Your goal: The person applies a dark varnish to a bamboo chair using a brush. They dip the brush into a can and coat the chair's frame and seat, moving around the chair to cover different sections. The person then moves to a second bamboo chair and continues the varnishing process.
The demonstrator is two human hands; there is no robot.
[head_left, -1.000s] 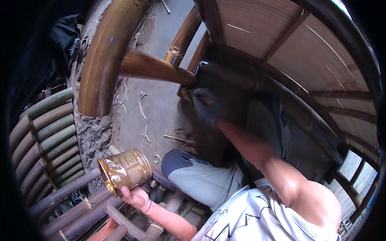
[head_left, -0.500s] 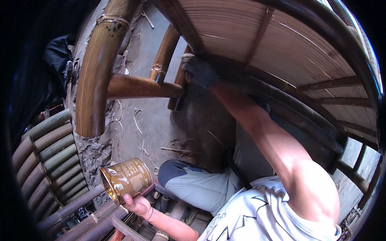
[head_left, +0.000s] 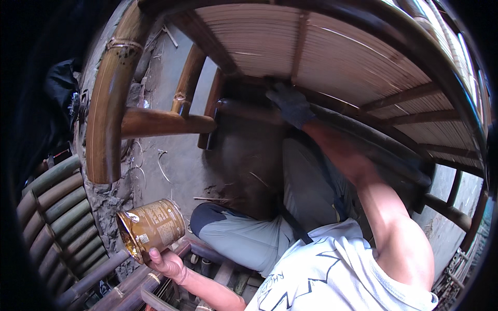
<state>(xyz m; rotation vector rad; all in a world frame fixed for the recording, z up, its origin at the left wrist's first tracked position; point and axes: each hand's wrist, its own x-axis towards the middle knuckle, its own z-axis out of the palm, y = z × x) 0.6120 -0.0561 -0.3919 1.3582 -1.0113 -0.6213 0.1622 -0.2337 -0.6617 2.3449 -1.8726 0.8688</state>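
Note:
My left hand (head_left: 167, 263) is closed under and around a brown metal can (head_left: 158, 224) with a printed side. The can lies tilted, its mouth to the left, showing a glossy amber coating inside. My right hand (head_left: 291, 105), in a grey glove, reaches under a bamboo bench or bed frame beside its dark lower rail (head_left: 249, 110). Its fingers look curled, but shadow and blur hide what they hold. Left of this glove stand glossy brown bamboo legs and a crosspiece (head_left: 155, 123).
A thick bamboo post (head_left: 109, 114) rises at left. Slatted split bamboo (head_left: 280, 41) spans the frame overhead. Stacked bamboo poles (head_left: 65, 207) lie at lower left, near broken rough concrete (head_left: 111, 202). Thin strips (head_left: 210, 199) litter the floor. My bent knee (head_left: 210, 220) is beside the can.
My right hand has moved right, away from the bamboo leg and along the shaded lower rail. The left hand still holds the can tilted. The whole view has shifted slightly.

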